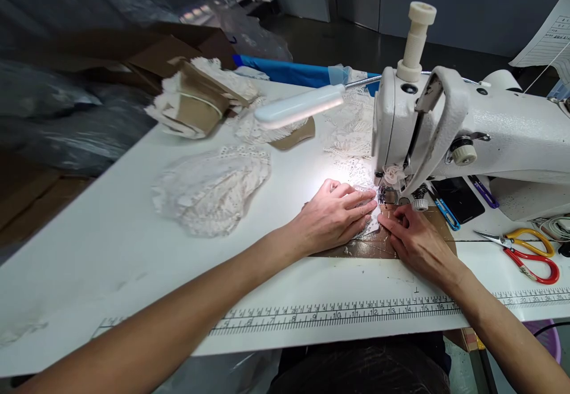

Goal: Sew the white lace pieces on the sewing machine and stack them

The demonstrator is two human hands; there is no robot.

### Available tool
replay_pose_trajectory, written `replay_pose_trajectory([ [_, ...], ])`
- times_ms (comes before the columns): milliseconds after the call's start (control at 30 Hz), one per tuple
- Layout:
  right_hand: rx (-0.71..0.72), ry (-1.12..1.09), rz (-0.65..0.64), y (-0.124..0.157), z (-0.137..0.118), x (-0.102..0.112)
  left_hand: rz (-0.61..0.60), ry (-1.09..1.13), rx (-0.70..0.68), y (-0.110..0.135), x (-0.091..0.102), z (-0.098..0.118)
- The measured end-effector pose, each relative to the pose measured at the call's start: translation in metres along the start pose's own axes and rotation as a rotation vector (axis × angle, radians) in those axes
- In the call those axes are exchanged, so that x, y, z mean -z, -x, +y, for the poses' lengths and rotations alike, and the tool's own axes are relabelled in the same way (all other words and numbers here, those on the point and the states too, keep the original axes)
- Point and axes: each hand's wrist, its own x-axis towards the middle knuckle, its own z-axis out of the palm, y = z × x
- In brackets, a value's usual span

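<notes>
A white sewing machine (pixel 503 120) stands on the right of the table, its needle area lit by a lamp (pixel 300 106). Under its presser foot (pixel 383 195) runs a piece of white lace fabric (pixel 367 227). My left hand (pixel 336 216) lies flat on this fabric, fingers stretched toward the needle and slightly apart. Just right of the foot is my right hand (pixel 414 236), its fingers curled and its thumb and forefinger pinching at the fabric's edge; the exact grip is partly hidden. More lace (pixel 350 126) spreads behind the foot.
A gathered lace piece (pixel 214 189) lies left on the table, with a tied lace bundle (pixel 196 100) behind it. Scissors (pixel 529 251), a blue thread snipper (pixel 445 210) and a black phone (pixel 458 198) lie right. A printed ruler (pixel 338 314) follows the front edge.
</notes>
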Motion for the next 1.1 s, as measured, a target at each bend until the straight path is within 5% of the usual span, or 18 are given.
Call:
replay_pose_trajectory([
  [667, -0.025, 0.054, -0.101, 0.007, -0.008, -0.006, 0.009, -0.059, -0.028, 0.0, 0.0, 0.0],
  [1100, -0.041, 0.018, -0.036, 0.009, -0.004, -0.01, 0.041, 0.034, -0.01, 0.0, -0.002, -0.001],
])
